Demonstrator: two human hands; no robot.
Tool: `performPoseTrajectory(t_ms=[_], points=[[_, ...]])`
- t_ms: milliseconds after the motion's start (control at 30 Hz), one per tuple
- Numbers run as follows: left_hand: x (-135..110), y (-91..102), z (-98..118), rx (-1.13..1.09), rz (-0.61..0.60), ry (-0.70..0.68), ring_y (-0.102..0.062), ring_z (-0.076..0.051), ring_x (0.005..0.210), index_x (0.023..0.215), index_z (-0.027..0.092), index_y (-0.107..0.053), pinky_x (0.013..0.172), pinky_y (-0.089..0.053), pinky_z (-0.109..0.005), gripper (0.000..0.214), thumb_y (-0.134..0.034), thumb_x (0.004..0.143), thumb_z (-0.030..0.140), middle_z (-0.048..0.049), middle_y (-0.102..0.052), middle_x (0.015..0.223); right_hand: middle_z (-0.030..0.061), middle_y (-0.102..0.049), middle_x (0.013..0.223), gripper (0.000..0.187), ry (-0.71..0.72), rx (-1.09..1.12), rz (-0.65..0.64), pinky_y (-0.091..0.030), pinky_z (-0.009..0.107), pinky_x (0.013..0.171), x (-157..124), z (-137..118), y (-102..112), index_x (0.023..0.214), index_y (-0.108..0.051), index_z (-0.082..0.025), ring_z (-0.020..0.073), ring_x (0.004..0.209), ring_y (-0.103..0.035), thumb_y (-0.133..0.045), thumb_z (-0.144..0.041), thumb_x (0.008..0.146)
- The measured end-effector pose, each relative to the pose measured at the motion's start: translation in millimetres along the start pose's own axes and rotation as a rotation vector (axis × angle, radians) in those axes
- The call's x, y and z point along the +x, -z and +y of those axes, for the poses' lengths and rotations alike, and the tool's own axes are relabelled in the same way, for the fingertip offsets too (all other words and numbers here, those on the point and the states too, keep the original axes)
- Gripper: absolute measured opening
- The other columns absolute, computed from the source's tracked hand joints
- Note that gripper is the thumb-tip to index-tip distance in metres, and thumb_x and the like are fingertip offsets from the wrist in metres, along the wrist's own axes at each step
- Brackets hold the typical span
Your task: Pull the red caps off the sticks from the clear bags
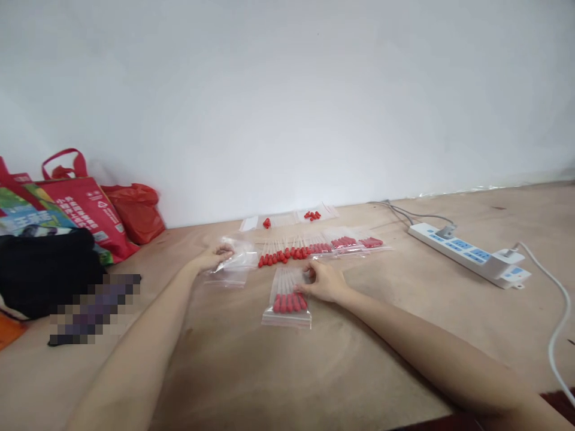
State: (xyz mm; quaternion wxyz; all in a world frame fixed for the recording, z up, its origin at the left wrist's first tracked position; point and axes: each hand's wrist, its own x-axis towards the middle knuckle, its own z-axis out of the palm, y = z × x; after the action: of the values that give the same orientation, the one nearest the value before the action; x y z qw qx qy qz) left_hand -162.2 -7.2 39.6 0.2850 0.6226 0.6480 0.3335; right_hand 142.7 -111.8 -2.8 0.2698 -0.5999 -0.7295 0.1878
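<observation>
A clear zip bag [277, 321] lies flat in front of me, holding several thin sticks with red tips [290, 303]. My right hand [327, 281] is at its right edge, with thumb and forefinger curled onto the plastic. To the left, my left hand [218, 255] has its fingers closed on the edge of some clear zip bags [242, 254] with no sticks visible inside. Between and beyond the hands, a row of loose red-tipped sticks [283, 256] is fanned out, tips toward me. Filled zip bags [345, 242] overlap at the row's right end.
Near the wall lie more bags with small red pieces [312, 215]. A white power strip [467, 248] with plugs and a cable [557, 335] is at right. Red shopping bags [90, 209], a black cloth item [49, 269] and a blurred-out object [94, 310] are at left.
</observation>
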Motion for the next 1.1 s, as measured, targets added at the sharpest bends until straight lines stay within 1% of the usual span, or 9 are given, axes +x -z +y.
performPoseTrajectory(t_ms=[167, 267, 533, 633, 700, 833, 900, 1000, 1100], points=[[12.3, -12.5, -3.4, 0.094, 0.114, 0.031, -0.054, -0.025, 0.099, 0.084, 0.017, -0.055, 0.080, -0.043, -0.029, 0.051, -0.076, 0.038, 0.018, -0.0080, -0.061, 0.097, 0.0008, -0.059, 0.088, 0.044, 0.032, 0.001, 0.041, -0.033, 0.026, 0.057, -3.4, -2.7, -0.5, 0.088, -0.054, -0.022, 0.0161, 0.076, -0.054, -0.062, -0.056, 0.061], [15.7, -16.0, -4.7, 0.161, 0.194, 0.135, -0.055, -0.030, 0.097, 0.090, 0.015, -0.051, 0.078, -0.043, -0.035, 0.063, -0.079, 0.033, 0.020, -0.0129, -0.061, 0.096, 0.0017, -0.056, 0.092, 0.049, 0.091, 0.014, 0.038, -0.036, 0.028, 0.063, -6.5, -5.0, 0.6, 0.091, -0.054, -0.022, 0.0162, 0.079, -0.054, -0.059, -0.060, 0.060], [-12.1, -13.3, 0.1, 0.281, 0.376, 0.290, -0.048, -0.040, 0.104, 0.099, 0.014, -0.046, 0.078, -0.041, -0.047, 0.065, -0.075, 0.041, 0.016, -0.0204, -0.055, 0.104, 0.0054, -0.053, 0.094, 0.062, 0.590, 0.073, -0.149, -0.038, 0.034, 0.081, -3.6, 8.0, 2.8, 0.097, -0.059, -0.020, 0.0200, 0.090, -0.048, -0.071, -0.056, 0.048], [-44.2, -24.0, 9.1, 0.302, 0.433, 0.137, -0.035, -0.035, 0.118, 0.097, 0.017, -0.050, 0.090, -0.034, -0.047, 0.040, -0.065, 0.061, 0.025, -0.0159, -0.050, 0.111, 0.0065, -0.055, 0.101, 0.056, 0.635, 0.115, -0.221, -0.037, 0.035, 0.086, -1.4, 15.0, 6.1, 0.103, -0.059, -0.021, 0.0205, 0.096, -0.049, -0.069, -0.051, 0.057], [-72.8, -38.0, 18.5, 0.293, 0.388, -0.265, -0.042, -0.029, 0.111, 0.089, 0.019, -0.054, 0.095, -0.031, -0.044, 0.020, -0.056, 0.070, 0.027, -0.0110, -0.055, 0.101, 0.0068, -0.055, 0.104, 0.050, 0.639, 0.155, -0.268, -0.037, 0.035, 0.088, -1.6, 18.6, 9.0, 0.106, -0.058, -0.022, 0.0200, 0.099, -0.050, -0.067, -0.047, 0.063], [-130.1, -73.5, 37.0, 0.240, -0.201, -0.823, -0.049, -0.023, 0.100, 0.083, 0.022, -0.059, 0.091, -0.037, -0.033, 0.022, -0.064, 0.066, 0.035, -0.0084, -0.055, 0.101, 0.0075, -0.056, 0.107, 0.039, 0.663, 0.232, -0.294, -0.040, 0.033, 0.086, -6.6, 23.8, 13.7, 0.111, -0.055, -0.021, 0.0175, 0.097, -0.053, -0.056, -0.039, 0.076], [-147.4, -89.2, 42.0, 0.232, -0.321, -0.912, -0.050, -0.023, 0.098, 0.091, 0.021, -0.058, 0.087, -0.039, -0.033, 0.032, -0.066, 0.063, 0.036, -0.0095, -0.055, 0.104, 0.0079, -0.056, 0.106, 0.035, 0.672, 0.237, -0.253, -0.040, 0.033, 0.086, -10.3, 25.5, 15.0, 0.110, -0.056, -0.020, 0.0170, 0.097, -0.053, -0.051, -0.037, 0.080], [-153.8, -104.4, 42.8, 0.263, -0.289, -0.900, -0.055, -0.018, 0.087, 0.083, 0.020, -0.057, 0.079, -0.043, -0.030, 0.011, -0.052, 0.077, 0.027, -0.0078, -0.059, 0.093, 0.0081, -0.056, 0.104, 0.039, 0.694, 0.194, -0.181, -0.039, 0.034, 0.085, -15.4, 26.3, 15.8, 0.106, -0.058, -0.020, 0.0185, 0.096, -0.051, -0.057, -0.043, 0.074], [-148.8, -109.6, 39.6, 0.268, -0.268, -0.883, -0.056, -0.016, 0.081, 0.076, 0.019, -0.055, 0.075, -0.043, -0.028, 0.013, -0.043, 0.081, 0.021, -0.0069, -0.060, 0.086, 0.0073, -0.055, 0.099, 0.050, 0.727, 0.136, -0.129, -0.039, 0.034, 0.082, -19.3, 24.2, 14.7, 0.102, -0.059, -0.021, 0.0192, 0.091, -0.051, -0.066, -0.049, 0.061]])
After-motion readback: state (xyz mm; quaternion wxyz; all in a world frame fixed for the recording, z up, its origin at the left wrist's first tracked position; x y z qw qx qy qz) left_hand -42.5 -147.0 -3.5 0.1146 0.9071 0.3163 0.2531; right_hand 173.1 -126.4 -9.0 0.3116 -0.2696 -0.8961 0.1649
